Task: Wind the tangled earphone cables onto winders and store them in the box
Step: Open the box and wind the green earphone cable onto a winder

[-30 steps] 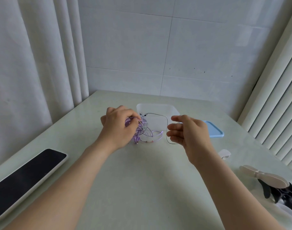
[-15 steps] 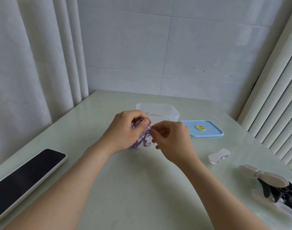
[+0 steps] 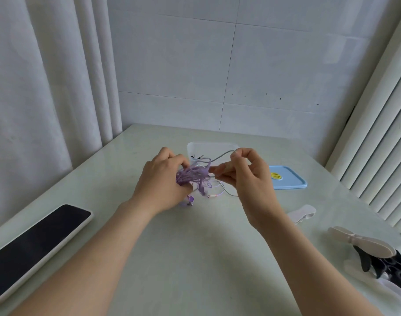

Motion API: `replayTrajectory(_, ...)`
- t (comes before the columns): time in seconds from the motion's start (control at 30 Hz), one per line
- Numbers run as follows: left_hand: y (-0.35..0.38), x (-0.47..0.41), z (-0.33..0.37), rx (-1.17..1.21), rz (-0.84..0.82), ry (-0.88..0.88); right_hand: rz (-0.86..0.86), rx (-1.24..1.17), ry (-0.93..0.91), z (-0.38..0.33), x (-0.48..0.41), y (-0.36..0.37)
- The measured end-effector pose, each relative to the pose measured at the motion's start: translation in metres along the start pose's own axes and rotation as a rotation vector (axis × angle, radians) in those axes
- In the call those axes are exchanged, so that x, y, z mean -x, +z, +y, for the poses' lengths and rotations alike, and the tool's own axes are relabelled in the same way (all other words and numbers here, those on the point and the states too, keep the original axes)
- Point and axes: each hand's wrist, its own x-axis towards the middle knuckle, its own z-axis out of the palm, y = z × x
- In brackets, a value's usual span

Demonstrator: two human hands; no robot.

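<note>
- Head view: your left hand (image 3: 163,179) has its fingers curled around the purple earphone tangle (image 3: 195,175) and holds it low over the table (image 3: 195,258).
- Your right hand (image 3: 247,176) pinches a thin grey cable (image 3: 222,154) between thumb and forefinger and raises it out of the bundle, to the right.
- I judge the step to be untangling; no cable is on a winder yet.
- The next move calls for a slow, gentle pull, with the left hand loosening its hold a little, so that the knot does not tighten.
- The clear box (image 3: 208,145) stands open just behind your hands. Its blue lid (image 3: 290,179) lies beside it on the right.
- A white winder (image 3: 303,213) waits near your right wrist, and more winders (image 3: 363,241) lie at the right edge.
- The table is pale green and glossy. A dark phone (image 3: 35,245) lies at the left.
- White curtains hang at both sides, with a tiled wall behind.
</note>
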Motion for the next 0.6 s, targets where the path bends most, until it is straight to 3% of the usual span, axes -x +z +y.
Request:
replayTrajectory(0.2,0.006,-0.002,-0.012,-0.201,0.11,-0.069,0.11,-0.165,0.032,-0.003,-0.005,-0.004)
replayTrajectory(0.3,0.006,-0.002,-0.01,-0.285,0.171,-0.078,0.178,-0.089,0.044,-0.003,-0.006,-0.005)
replayTrajectory(0.4,0.007,-0.002,-0.01,-0.395,0.207,-0.084,0.247,0.218,-0.13,-0.001,-0.007,-0.008)
replayTrajectory(0.5,0.009,0.0,-0.011,-0.488,0.194,-0.112,0.225,0.715,-0.408,0.003,-0.005,-0.012)
replayTrajectory(0.6,0.01,0.001,-0.013,-0.545,0.16,-0.151,0.024,1.036,-0.281,0.007,-0.001,-0.009)
